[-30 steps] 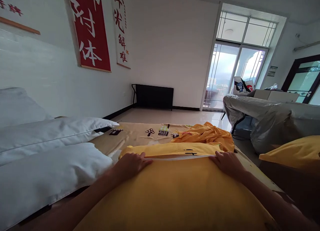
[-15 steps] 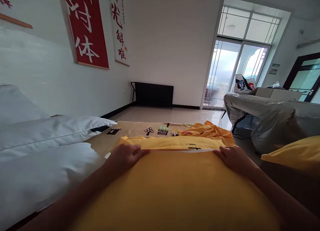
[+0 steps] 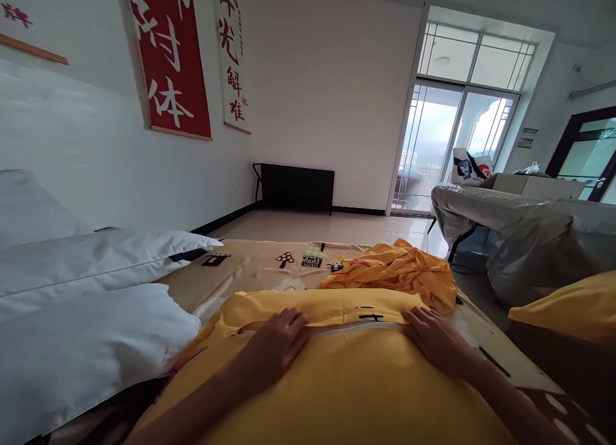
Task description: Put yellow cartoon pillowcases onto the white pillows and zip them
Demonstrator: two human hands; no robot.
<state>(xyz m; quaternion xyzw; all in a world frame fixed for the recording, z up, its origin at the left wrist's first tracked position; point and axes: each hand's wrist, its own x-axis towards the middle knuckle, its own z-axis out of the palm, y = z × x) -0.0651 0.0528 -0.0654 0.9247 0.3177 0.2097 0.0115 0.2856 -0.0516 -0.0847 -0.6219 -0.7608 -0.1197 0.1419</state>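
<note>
A plump yellow pillowcase (image 3: 356, 387) fills the near middle, with a white strip running along its far edge and a flap marked with small black strokes beyond it. My left hand (image 3: 282, 342) is closed on the cloth at the left part of this strip, its fingers curled over the edge. On the other side, my right hand (image 3: 430, 336) also grips the edge, its fingertips on the flap near the strip's right end. Whether the strip is a zipper or the filling showing through, I cannot tell. Crumpled orange-yellow fabric (image 3: 399, 268) lies just past the flap.
White pillows (image 3: 96, 336) are piled on the left. A cream patterned sheet (image 3: 260, 255) lies underneath. To the right are another yellow cloth piece (image 3: 572, 307) and a plastic-covered table (image 3: 481, 204). A black panel (image 3: 296, 187) leans against the far wall.
The yellow pillowcase's far edge has come lower and nearer, showing more of the flap and sheet. My left hand has moved right and down along the edge; my right hand has dropped slightly.
</note>
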